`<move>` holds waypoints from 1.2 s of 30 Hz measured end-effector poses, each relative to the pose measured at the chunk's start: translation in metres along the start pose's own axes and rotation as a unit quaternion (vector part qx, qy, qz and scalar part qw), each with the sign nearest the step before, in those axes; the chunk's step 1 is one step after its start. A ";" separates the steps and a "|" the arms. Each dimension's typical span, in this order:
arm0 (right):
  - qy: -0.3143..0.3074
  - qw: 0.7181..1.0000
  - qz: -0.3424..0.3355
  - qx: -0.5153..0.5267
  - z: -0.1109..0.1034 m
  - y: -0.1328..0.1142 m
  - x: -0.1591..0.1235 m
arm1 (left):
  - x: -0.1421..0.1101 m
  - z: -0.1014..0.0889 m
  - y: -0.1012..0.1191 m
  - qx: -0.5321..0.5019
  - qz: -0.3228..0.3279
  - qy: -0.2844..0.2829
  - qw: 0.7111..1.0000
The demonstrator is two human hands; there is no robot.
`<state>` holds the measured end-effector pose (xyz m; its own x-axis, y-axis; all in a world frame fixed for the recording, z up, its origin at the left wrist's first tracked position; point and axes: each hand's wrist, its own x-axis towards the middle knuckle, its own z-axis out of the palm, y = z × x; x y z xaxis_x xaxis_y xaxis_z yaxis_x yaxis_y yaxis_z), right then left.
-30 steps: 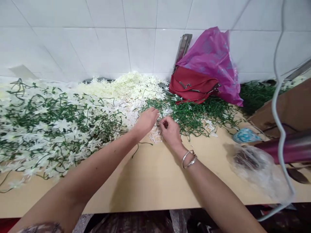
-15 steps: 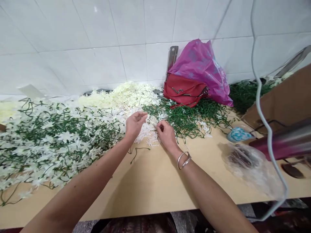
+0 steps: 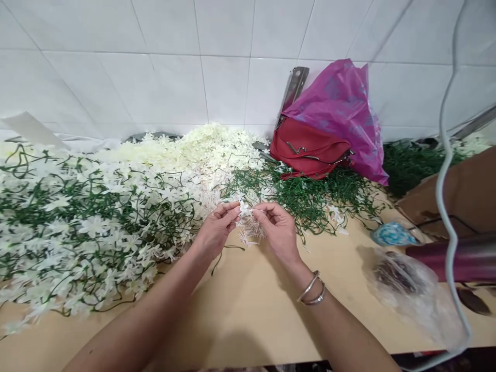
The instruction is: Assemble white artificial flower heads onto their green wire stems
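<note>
With the hands now brought together, a small white flower (image 3: 244,208) is pinched between the fingertips of the left hand (image 3: 215,230) and right hand (image 3: 279,232), above loose white stems (image 3: 250,233) on the table (image 3: 232,310).

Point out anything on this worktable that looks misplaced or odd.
The red handbag appears to rest on the green stems, which looks odd since it could flatten them. One stray stem lies apart on the tabletop. No damage stands out.
</note>
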<state>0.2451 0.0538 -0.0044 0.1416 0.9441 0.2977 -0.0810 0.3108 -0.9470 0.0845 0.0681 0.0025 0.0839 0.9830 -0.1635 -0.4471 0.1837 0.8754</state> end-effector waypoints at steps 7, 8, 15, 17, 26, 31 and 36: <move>0.025 0.998 -0.023 -0.057 0.004 0.004 -0.004 | 0.001 0.003 -0.010 -0.015 -0.025 -0.021 0.999; 0.023 0.998 -0.017 -0.061 0.003 0.004 -0.004 | 0.001 0.004 -0.012 -0.013 -0.028 -0.024 0.999; -0.001 0.995 -0.027 -0.093 0.002 0.005 -0.002 | 0.005 0.003 -0.023 0.037 -0.008 -0.036 0.999; 0.002 0.994 -0.027 -0.106 0.001 0.007 -0.002 | 0.005 0.002 -0.023 0.052 0.009 -0.036 0.998; -0.062 0.998 0.009 -0.004 -0.005 0.016 0.002 | -0.014 0.001 -0.013 0.168 0.117 -0.073 0.976; 0.006 0.998 -0.017 -0.054 -0.010 0.018 0.006 | -0.035 -0.019 -0.004 0.265 0.144 -0.073 0.951; 0.008 0.997 0.010 -0.070 -0.015 0.018 0.009 | -0.068 -0.067 0.018 0.521 0.270 -0.165 0.793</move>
<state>0.2593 0.0661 -0.0202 0.1571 0.9477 0.2777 0.0551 0.2724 -0.9606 0.0113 0.0045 -0.0013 0.4368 0.8329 0.3399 0.4661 -0.5327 0.7064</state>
